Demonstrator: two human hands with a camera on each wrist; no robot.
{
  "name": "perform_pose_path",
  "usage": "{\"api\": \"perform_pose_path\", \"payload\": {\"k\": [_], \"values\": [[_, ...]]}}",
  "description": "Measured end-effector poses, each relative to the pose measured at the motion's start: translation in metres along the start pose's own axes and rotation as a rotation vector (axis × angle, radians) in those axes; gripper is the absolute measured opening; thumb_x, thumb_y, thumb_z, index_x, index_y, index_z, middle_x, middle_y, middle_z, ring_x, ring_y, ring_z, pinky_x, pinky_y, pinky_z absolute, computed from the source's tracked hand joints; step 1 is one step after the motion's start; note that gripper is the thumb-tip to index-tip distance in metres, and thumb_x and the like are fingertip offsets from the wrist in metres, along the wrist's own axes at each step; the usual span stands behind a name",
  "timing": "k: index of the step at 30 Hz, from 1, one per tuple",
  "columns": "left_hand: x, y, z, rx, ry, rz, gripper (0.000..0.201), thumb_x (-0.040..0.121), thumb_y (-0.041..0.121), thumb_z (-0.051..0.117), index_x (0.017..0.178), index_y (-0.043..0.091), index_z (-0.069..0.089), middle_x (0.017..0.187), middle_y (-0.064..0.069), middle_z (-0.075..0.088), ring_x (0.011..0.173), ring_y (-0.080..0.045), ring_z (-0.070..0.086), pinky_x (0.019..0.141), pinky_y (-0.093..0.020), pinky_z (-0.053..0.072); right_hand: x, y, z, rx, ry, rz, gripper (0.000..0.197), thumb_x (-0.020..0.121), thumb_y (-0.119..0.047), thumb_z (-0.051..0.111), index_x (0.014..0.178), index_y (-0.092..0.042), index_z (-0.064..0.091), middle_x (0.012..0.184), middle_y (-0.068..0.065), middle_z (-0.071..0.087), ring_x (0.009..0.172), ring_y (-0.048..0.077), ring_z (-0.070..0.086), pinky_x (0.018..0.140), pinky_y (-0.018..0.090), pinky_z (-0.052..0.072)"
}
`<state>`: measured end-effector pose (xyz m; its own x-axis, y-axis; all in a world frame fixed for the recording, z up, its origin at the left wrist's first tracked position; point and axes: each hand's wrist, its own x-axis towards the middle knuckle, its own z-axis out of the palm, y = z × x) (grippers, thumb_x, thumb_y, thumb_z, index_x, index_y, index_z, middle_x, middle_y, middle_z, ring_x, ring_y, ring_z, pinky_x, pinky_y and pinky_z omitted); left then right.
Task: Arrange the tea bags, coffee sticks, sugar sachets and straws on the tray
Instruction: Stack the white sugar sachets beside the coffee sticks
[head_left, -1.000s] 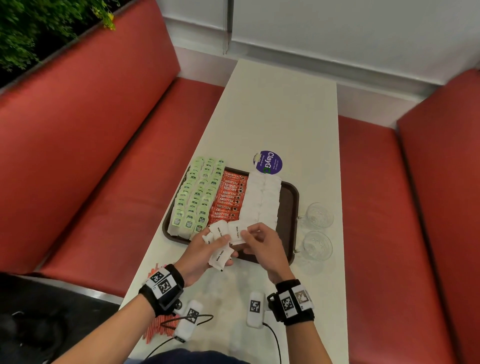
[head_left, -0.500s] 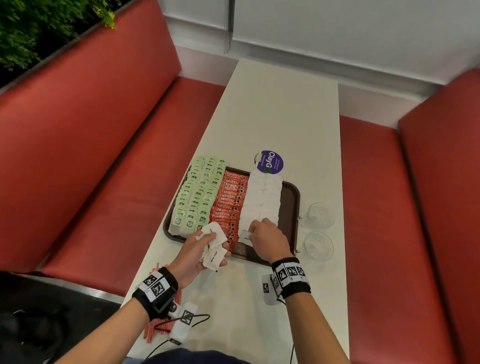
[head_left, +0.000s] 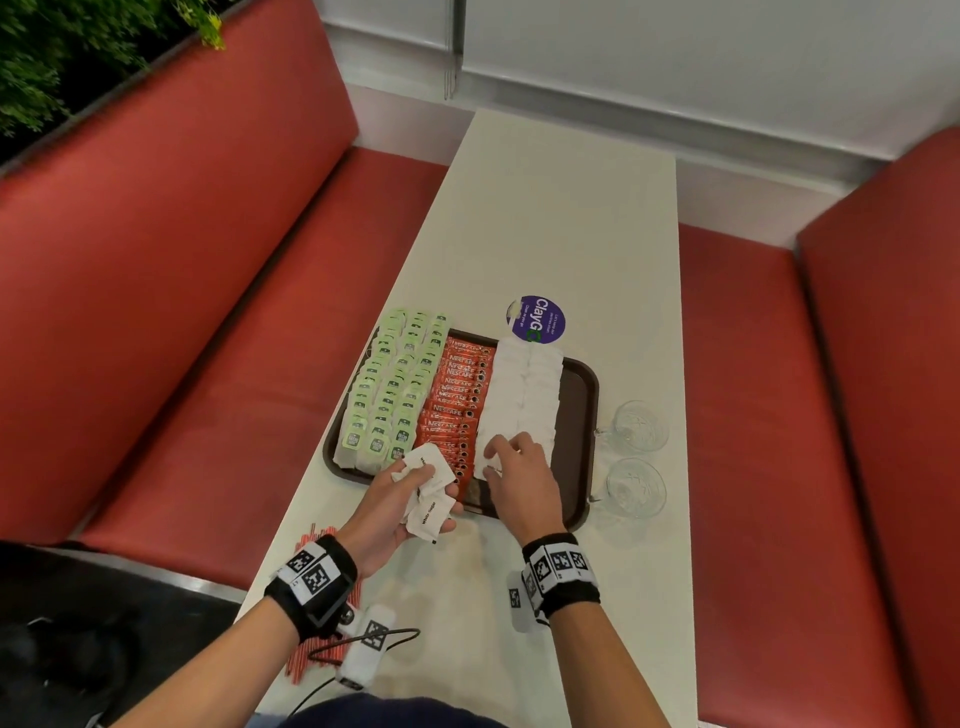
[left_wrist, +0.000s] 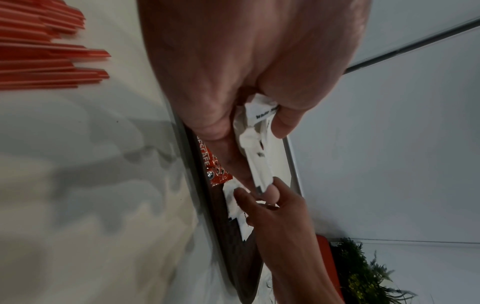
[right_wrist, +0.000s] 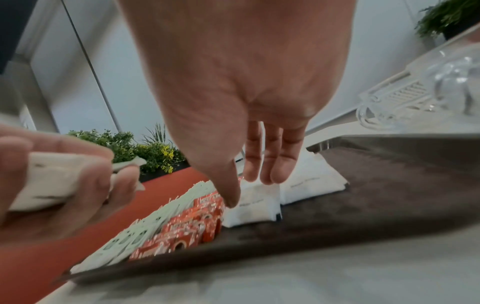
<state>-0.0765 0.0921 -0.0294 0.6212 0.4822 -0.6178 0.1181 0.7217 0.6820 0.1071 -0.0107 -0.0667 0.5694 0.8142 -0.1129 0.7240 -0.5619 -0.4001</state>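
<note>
A brown tray (head_left: 576, 395) holds rows of green tea bags (head_left: 395, 384), orange coffee sticks (head_left: 460, 395) and white sugar sachets (head_left: 524, 389). My left hand (head_left: 426, 478) hovers over the tray's near left edge and grips a bunch of sugar sachets (head_left: 431, 506), also seen in the left wrist view (left_wrist: 259, 127). My right hand (head_left: 504, 457) lies over the near end of the sachet rows, its fingers (right_wrist: 270, 164) straight and its thumb touching the nearest sachet (right_wrist: 253, 207). Red straws (head_left: 311, 540) lie on the table by my left wrist.
Two clear glass cups (head_left: 636, 426) (head_left: 634, 486) stand just right of the tray. A purple round sticker (head_left: 537, 319) sits beyond its far edge. Small white marker devices with a black cable (head_left: 371, 644) lie near the table's front. Red benches flank the narrow table.
My right hand has left the bundle in my left hand and moved forward onto the tray, setting a sachet down at the near end of the white rows. My left hand kept its bundle.
</note>
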Motion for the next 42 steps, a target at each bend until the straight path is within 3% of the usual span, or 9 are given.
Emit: {"api": "perform_pose_path", "payload": {"k": [9,12,15,21,27,32,36,38,42], "values": [[-0.004,0.003,0.005,0.008,-0.038,-0.013,0.028,0.111,0.016,0.054,0.139,0.012,0.057,0.124,-0.033,0.071,0.105,-0.046,0.073,0.08,-0.055,0.065,-0.001,-0.004,0.008,0.049,-0.004,0.023,0.025,0.106,-0.024,0.064,0.13,-0.028,0.069,0.132,-0.002,0.058,0.123,0.021,0.052,0.095,0.039,0.055],[-0.006,0.005,0.005,0.062,-0.061,0.007,0.028,0.113,0.018,0.053,0.14,0.015,0.06,0.122,-0.03,0.073,0.102,-0.042,0.073,0.082,-0.053,0.064,-0.002,-0.01,-0.006,0.311,0.05,0.059,0.016,0.108,-0.038,0.062,0.118,-0.031,0.072,0.117,-0.008,0.067,0.109,0.012,0.061,0.092,0.034,0.053],[-0.007,0.005,0.01,0.11,-0.074,0.037,0.028,0.112,0.02,0.056,0.139,0.019,0.064,0.12,-0.026,0.075,0.096,-0.036,0.074,0.083,-0.053,0.065,-0.011,-0.02,-0.028,0.591,-0.017,0.127,0.025,0.105,-0.057,0.062,0.106,-0.035,0.075,0.1,-0.017,0.076,0.093,-0.001,0.069,0.082,0.023,0.054],[-0.007,-0.001,0.026,0.198,-0.164,0.051,0.031,0.108,0.022,0.065,0.138,0.017,0.063,0.12,-0.03,0.072,0.092,-0.039,0.074,0.07,-0.044,0.062,-0.025,-0.013,-0.044,0.859,-0.094,0.192,0.007,0.097,-0.03,0.082,0.097,-0.033,0.076,0.095,-0.008,0.08,0.086,0.013,0.077,0.084,0.039,0.065],[-0.005,0.002,0.026,0.14,-0.118,-0.013,0.034,0.103,0.004,0.066,0.136,0.006,0.055,0.121,-0.031,0.071,0.098,-0.04,0.075,0.08,-0.048,0.065,-0.007,0.03,-0.069,0.549,0.154,0.199,0.008,0.102,-0.023,0.075,0.106,-0.026,0.069,0.097,-0.009,0.077,0.09,0.007,0.071,0.079,0.025,0.055],[-0.004,0.003,0.018,0.112,-0.078,-0.004,0.052,0.094,-0.019,0.053,0.139,0.008,0.05,0.119,-0.025,0.072,0.101,-0.041,0.074,0.087,-0.051,0.064,0.008,0.051,-0.074,0.16,-0.073,0.116,0.006,0.106,-0.027,0.064,0.108,-0.029,0.069,0.105,-0.006,0.075,0.096,0.021,0.068,0.083,0.045,0.061],[-0.004,0.002,0.015,0.071,-0.063,0.018,0.065,0.089,-0.03,0.048,0.142,0.008,0.047,0.115,-0.024,0.07,0.103,-0.039,0.073,0.089,-0.052,0.064,0.015,0.048,-0.063,-0.073,-0.291,0.062,0.015,0.107,-0.024,0.058,0.118,-0.025,0.069,0.119,0.0,0.068,0.106,0.026,0.066,0.083,0.039,0.052],[-0.004,0.003,0.014,0.058,-0.066,0.022,0.068,0.088,-0.032,0.049,0.142,0.008,0.048,0.115,-0.022,0.07,0.104,-0.038,0.073,0.091,-0.054,0.064,0.017,0.045,-0.057,-0.14,-0.306,0.047,0.018,0.108,-0.022,0.055,0.12,-0.023,0.067,0.121,0.002,0.065,0.108,0.028,0.065,0.082,0.037,0.048],[-0.004,0.003,0.011,0.026,-0.064,0.01,0.072,0.087,-0.034,0.047,0.143,0.01,0.049,0.118,-0.025,0.07,0.11,-0.042,0.073,0.092,-0.058,0.062,0.024,0.045,-0.049,-0.226,-0.229,0.028,0.019,0.106,-0.019,0.054,0.121,-0.021,0.066,0.118,0.004,0.066,0.107,0.03,0.066,0.086,0.042,0.057]]}}
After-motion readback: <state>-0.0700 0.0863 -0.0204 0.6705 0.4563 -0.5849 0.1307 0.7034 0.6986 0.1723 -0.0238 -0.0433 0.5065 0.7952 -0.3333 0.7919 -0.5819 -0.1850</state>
